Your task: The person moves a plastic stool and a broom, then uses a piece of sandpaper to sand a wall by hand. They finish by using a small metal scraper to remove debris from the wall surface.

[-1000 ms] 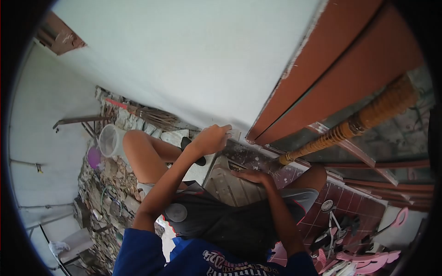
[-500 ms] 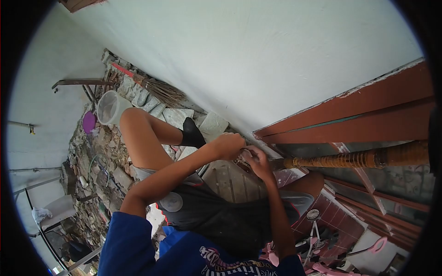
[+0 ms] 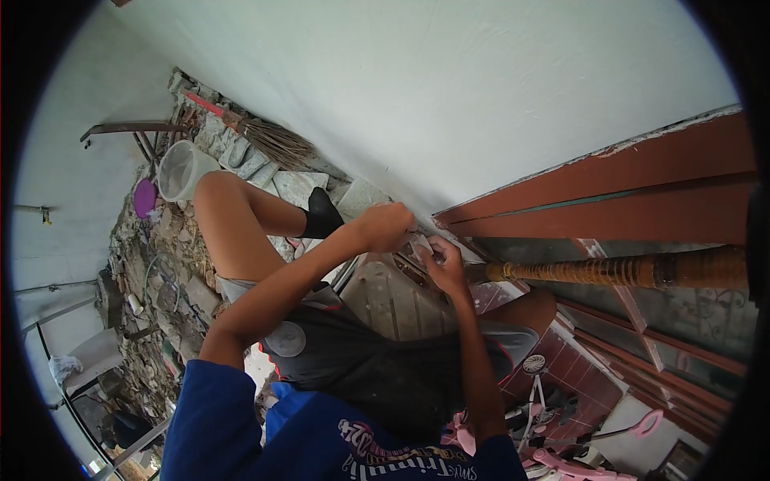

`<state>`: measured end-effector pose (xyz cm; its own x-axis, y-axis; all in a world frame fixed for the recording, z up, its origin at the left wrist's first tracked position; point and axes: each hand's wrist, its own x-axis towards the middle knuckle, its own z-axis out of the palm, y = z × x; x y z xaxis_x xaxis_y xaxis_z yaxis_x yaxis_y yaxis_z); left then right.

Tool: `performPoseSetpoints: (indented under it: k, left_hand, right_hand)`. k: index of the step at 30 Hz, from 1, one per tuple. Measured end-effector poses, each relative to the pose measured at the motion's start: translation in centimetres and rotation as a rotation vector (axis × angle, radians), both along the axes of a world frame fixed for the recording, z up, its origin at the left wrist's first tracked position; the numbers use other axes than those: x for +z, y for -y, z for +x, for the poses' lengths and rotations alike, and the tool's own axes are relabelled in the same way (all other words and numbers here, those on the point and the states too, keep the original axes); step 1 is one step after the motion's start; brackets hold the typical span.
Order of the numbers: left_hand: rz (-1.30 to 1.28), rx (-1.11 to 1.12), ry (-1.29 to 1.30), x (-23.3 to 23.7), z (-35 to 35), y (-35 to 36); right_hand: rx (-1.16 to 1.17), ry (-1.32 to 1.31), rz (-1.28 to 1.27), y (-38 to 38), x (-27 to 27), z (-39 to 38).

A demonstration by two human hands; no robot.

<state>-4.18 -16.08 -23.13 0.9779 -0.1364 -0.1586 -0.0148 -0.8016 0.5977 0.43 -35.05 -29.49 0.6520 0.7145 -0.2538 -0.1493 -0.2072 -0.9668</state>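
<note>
My left hand (image 3: 391, 227) is closed in a fist in front of my knees. A small thin whitish piece (image 3: 420, 244) shows between it and my right hand (image 3: 446, 266), whose thumb and fingers pinch the piece. I cannot make out what kind of thing it is. Whether the left fingers also grip it is hidden by the curled hand. Below both hands, between my legs, stands a dirty grey-brown ribbed plastic block or container (image 3: 393, 298). Right of the right hand, a brown pole with ribbed wrapping (image 3: 585, 276) runs toward the frame's edge.
Rubble (image 3: 180, 276) covers the ground at left, with a white bucket (image 3: 178, 172), purple disc (image 3: 145, 198) and stick broom (image 3: 277, 143). A white wall (image 3: 417, 104) and red-brown frame (image 3: 609, 176) rise beyond. A pink child's bike or similar toy (image 3: 553, 461) lies lower right.
The scene has shifted slightly left and up in view. My hands have turned a little, and the whitish piece between them now shows more plainly.
</note>
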Motion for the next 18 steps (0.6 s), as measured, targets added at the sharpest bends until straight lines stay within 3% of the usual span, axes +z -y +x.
performPoseSetpoints:
  k: [11, 18]
  left_hand:
    - [-0.062, 0.015, 0.058, -0.2, 0.2, -0.7]
    - [-0.372, 0.047, 0.069, -1.7, 0.7, -0.5]
  right_hand:
    - [0.043, 0.119, -0.069, 0.3, -1.4, -0.3]
    - [0.026, 0.007, 0.027, -0.4, -1.5, -1.6]
